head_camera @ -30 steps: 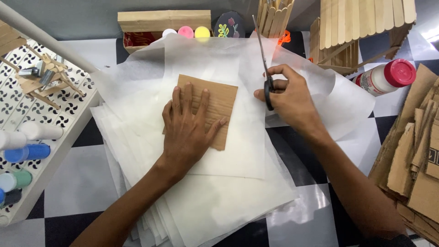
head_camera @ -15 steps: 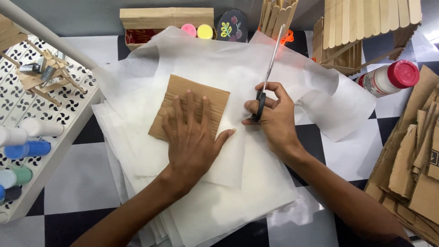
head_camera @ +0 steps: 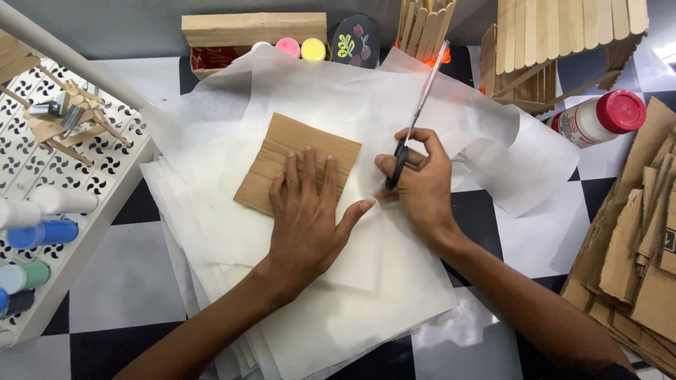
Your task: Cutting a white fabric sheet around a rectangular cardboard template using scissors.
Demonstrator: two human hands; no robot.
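left hand (head_camera: 306, 214) presses flat, fingers spread, on the cardboard (head_camera: 299, 158) atop paper (head_camera: 352, 105). right hand (head_camera: 415, 179) grips scissors (head_camera: 417, 116), blades seemingly shut. best keep the cardboard pinned while cutting.

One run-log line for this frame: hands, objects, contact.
left hand: flat on brown corrugated cardboard square | right hand: holds scissors, blades up | base: white translucent paper sheets
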